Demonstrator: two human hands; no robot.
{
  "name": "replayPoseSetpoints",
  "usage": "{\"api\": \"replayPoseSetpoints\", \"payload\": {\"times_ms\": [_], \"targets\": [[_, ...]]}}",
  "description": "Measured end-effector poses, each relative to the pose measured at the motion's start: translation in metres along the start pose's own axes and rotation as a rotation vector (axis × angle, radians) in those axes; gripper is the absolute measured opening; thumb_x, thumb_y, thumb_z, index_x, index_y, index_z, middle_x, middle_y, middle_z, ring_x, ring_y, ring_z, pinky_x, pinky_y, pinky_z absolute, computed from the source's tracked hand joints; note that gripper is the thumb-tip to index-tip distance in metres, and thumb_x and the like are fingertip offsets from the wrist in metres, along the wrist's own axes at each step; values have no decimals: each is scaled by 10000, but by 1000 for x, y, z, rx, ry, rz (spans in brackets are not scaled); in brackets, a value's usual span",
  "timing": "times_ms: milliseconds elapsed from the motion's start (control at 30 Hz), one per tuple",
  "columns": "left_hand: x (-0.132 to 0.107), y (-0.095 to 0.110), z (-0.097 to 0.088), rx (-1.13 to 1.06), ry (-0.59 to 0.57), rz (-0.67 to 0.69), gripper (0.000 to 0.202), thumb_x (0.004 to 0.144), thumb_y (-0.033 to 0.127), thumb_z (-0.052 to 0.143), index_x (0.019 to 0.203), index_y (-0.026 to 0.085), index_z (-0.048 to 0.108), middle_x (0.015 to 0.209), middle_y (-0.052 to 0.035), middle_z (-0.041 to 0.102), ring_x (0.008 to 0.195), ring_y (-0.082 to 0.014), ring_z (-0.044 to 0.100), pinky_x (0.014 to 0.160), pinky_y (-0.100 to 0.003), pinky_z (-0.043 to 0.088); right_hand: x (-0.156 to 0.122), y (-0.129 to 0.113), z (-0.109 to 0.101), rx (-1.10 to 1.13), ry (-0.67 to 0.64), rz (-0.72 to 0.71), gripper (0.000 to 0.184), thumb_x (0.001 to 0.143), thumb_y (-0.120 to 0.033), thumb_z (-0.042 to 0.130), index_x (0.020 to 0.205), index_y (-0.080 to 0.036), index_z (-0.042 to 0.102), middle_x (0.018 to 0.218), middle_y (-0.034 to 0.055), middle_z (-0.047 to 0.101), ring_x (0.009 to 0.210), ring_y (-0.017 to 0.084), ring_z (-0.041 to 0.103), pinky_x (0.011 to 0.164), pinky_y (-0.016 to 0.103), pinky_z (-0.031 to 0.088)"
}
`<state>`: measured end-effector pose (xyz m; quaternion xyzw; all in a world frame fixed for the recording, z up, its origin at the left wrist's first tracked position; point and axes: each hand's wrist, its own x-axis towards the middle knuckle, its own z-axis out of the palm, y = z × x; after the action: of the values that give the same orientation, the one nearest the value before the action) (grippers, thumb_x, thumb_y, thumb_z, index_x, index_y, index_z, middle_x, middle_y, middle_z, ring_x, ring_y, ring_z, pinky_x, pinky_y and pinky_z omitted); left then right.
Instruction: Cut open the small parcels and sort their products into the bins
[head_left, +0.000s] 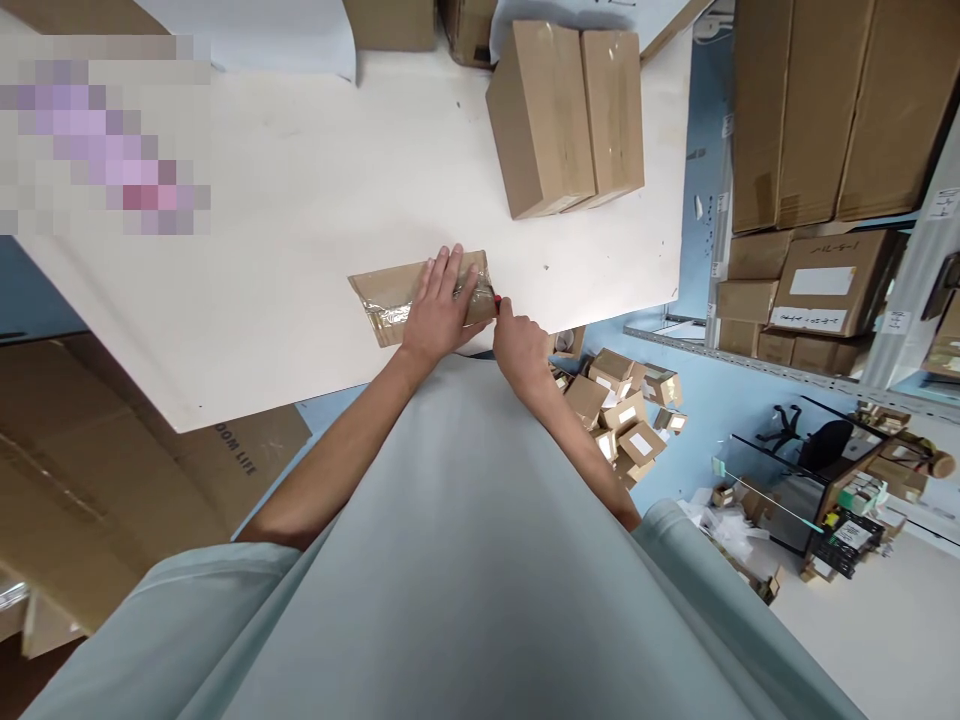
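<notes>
A flat brown package (375, 292), partly covered with shiny clear tape, lies near the front edge of the white table. My left hand (439, 312) rests on top of it with the fingers stretched out, pressing its middle and right part. At the package's right end, my right hand (521, 345) is closed with thumb and fingers bent. A small red tip (497, 301) shows at these fingers, beside the package's edge. The rest of that thing is hidden in the hand, so its kind cannot be made out.
Two brown cartons (551, 120) stand side by side farther back on the white table (262, 200). Small boxes (626, 415) are heaped on the floor at the right. A shelf (896, 300) holds more cartons, and a large carton (112, 470) stands at the left.
</notes>
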<state>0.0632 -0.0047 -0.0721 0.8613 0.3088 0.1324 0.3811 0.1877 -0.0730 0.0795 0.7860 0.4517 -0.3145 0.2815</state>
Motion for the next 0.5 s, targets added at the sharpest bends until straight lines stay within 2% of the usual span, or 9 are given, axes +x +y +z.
{"api": "replayPoseSetpoints", "payload": {"times_ms": [100, 233, 500], "targets": [[0, 1, -1, -27, -1, 1, 937, 1044, 611, 712, 1822, 232, 353, 1937, -187, 193, 1815, -434, 115, 1458, -750, 93, -6, 2, 11, 42, 59, 35, 518, 1184, -156, 342, 1680, -132, 485, 1264, 253, 819, 1206, 296, 832, 957, 349, 640], [1, 3, -4, -66, 1, -6, 925, 1043, 641, 697, 1807, 219, 389, 1935, -189, 200, 1813, -438, 120, 1463, -742, 88, -9, 7, 19, 90, 21, 33, 520, 1201, -203, 318, 1689, -126, 478, 1267, 270, 819, 1207, 316, 835, 957, 378, 637], [1, 5, -10, -18, -35, -31, 1041, 983, 783, 734, 1803, 237, 398, 1927, -200, 225, 1809, -458, 126, 1457, -744, 93, -17, 24, -1, 154, 41, 11, 528, 1239, -298, 274, 1711, -146, 455, 1245, 240, 835, 1190, 343, 821, 990, 412, 604]]}}
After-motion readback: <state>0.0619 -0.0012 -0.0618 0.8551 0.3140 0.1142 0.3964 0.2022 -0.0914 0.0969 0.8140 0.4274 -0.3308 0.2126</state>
